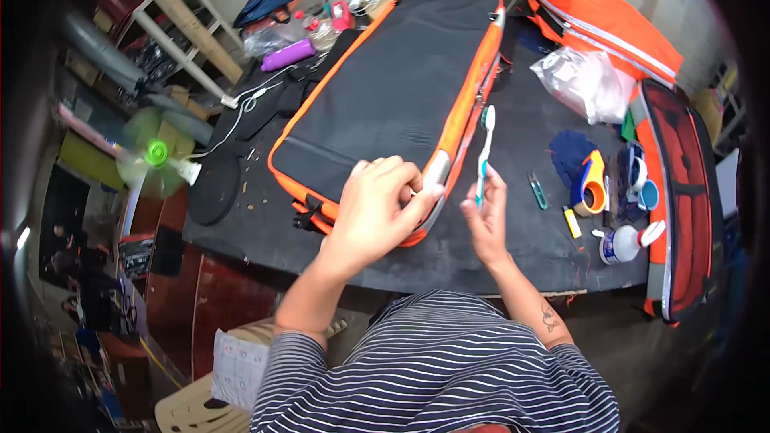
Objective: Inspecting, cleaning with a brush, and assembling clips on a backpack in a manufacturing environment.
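Observation:
A large black bag point(385, 72) with orange edging lies flat on the dark table, slanting away from me. Over its near right corner is my left hand point(373, 212), fingers curled in and thumb against the fingertips beside a grey strip point(437, 170) on the bag's edge. Whatever sits between those fingers is hidden. My right hand point(491, 220), just right of the bag, grips a white and teal toothbrush point(489, 132) by its handle. The brush stands nearly upright, its bristle head pointing away from me along the bag's zipped side.
On the right of the table point(513, 261) lie teal thread snips point(536, 190), a yellow lighter point(572, 223), an orange tape roll point(593, 196) and a white bottle point(622, 244). Farther back are a clear plastic bag point(585, 84) and orange bags. A green fan point(156, 152) spins at left.

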A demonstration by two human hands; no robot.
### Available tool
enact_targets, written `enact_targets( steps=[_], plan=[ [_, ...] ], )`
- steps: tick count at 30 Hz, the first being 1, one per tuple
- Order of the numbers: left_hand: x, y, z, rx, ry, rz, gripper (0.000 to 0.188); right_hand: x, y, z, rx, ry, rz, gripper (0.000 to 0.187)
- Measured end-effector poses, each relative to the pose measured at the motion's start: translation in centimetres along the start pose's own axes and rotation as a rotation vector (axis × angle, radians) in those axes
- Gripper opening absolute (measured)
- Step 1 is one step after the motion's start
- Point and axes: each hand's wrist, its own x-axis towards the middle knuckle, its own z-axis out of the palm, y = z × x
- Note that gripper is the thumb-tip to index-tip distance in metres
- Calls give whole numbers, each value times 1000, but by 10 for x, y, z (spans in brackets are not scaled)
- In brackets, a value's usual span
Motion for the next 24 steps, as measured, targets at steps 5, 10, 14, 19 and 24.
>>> enact_targets(
  steps=[5, 10, 14, 19, 24],
  plan=[
    [-10, 36, 65, -676, -135, -56, 9, -42, -12, -76, 77, 317, 230, 22],
    [7, 63, 146, -782, -375, 31, 14, -97, -26, -136, -43, 660, 25, 22],
    [34, 104, 206, -836, -370, 263, 20, -118, -56, -202, -370, 1119, -210, 19],
    [89, 178, 318, -809, -352, 612, 66, -131, -104, -302, -236, 1174, 180, 19],
    [104, 220, 395, -914, -585, 513, 101, -137, -123, -355, -131, 964, 321, 19]
  ],
)
